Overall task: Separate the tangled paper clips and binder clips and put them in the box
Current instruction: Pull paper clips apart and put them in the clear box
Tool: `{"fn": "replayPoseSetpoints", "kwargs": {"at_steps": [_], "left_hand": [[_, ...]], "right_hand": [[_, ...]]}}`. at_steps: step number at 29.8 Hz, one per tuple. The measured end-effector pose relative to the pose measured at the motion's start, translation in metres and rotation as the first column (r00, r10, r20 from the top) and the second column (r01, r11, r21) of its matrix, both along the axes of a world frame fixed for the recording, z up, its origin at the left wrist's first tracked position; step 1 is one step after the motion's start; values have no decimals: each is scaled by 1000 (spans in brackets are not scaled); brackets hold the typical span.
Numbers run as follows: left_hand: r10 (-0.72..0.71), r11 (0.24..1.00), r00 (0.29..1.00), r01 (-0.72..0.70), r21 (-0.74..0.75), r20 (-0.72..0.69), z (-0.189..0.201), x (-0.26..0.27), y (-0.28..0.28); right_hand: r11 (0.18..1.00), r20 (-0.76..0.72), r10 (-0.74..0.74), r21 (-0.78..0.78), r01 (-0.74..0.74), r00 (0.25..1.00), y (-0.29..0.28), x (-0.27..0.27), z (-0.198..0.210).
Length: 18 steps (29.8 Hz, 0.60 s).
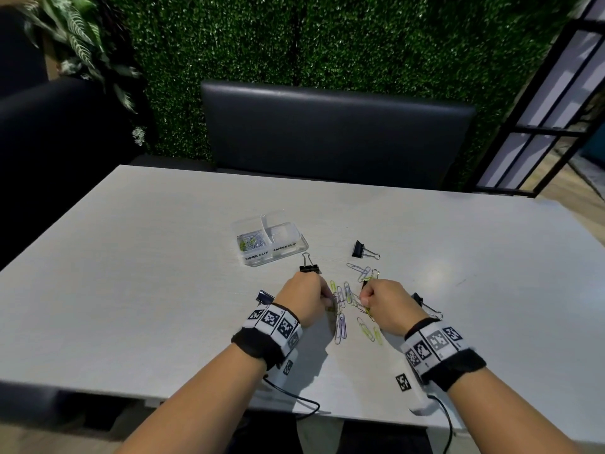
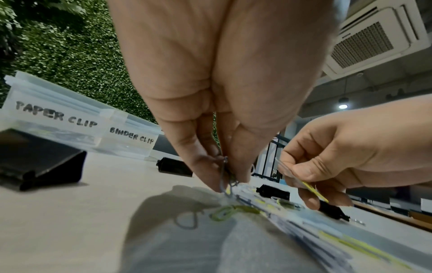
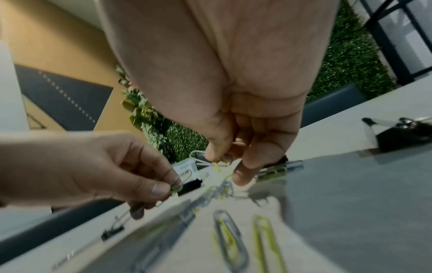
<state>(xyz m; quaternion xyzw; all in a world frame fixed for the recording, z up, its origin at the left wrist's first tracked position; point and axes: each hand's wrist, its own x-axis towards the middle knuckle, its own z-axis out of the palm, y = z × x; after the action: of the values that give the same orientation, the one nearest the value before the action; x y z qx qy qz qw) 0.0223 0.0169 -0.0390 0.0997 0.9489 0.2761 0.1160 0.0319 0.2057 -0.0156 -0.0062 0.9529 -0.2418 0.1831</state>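
A tangle of grey, purple and yellow paper clips (image 1: pixel 343 299) lies on the table between my hands. My left hand (image 1: pixel 327 298) pinches a few linked grey clips (image 2: pixel 225 175) between thumb and forefinger, just above the table. My right hand (image 1: pixel 364 298) pinches a yellow paper clip (image 3: pixel 222 167) that runs down into the tangle. The clear two-part box (image 1: pixel 268 240) stands behind, labelled PAPER CLIP (image 2: pixel 56 114) and BINDER CLIP (image 2: pixel 131 136); several paper clips lie in its left part. Black binder clips lie around: (image 1: pixel 360 250), (image 1: pixel 309 267), (image 1: pixel 265 296), (image 1: pixel 422 303).
The pale table (image 1: pixel 131 273) stretches out on both sides. A dark chair back (image 1: pixel 327 132) stands at its far edge before a green hedge wall. More loose paper clips (image 1: pixel 370 332) lie near my right wrist. Cables hang off the near edge.
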Motion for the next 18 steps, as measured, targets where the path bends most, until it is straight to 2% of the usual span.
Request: {"fn": "replayPoseSetpoints", "kwargs": {"at_steps": [3, 5, 8, 10, 12, 14, 18], "left_hand": [[35, 998, 999, -33, 56, -39, 12, 1, -5], [97, 983, 995, -91, 157, -30, 23, -1, -16], [254, 913, 967, -237, 331, -6, 42, -12, -51], [406, 842, 914, -366, 397, -16, 49, -27, -80], [528, 779, 848, -469, 415, -32, 53, -45, -105], [591, 755, 805, -531, 385, -51, 53, -65, -121], [618, 759, 785, -580, 296, -49, 47, -97, -131]], "right_hand": [[987, 16, -65, -149, 67, 998, 2, -2, 10], [962, -12, -92, -258, 86, 996, -5, -6, 20], [913, -94, -134, -399, 86, 987, -33, -26, 34], [869, -101, -159, -487, 91, 982, -60, -47, 38], [847, -86, -154, -525, 87, 984, -91, -71, 40], [841, -69, -132, -536, 75, 989, -120, -92, 42], [878, -52, -91, -476, 55, 995, -167, -125, 37]]}}
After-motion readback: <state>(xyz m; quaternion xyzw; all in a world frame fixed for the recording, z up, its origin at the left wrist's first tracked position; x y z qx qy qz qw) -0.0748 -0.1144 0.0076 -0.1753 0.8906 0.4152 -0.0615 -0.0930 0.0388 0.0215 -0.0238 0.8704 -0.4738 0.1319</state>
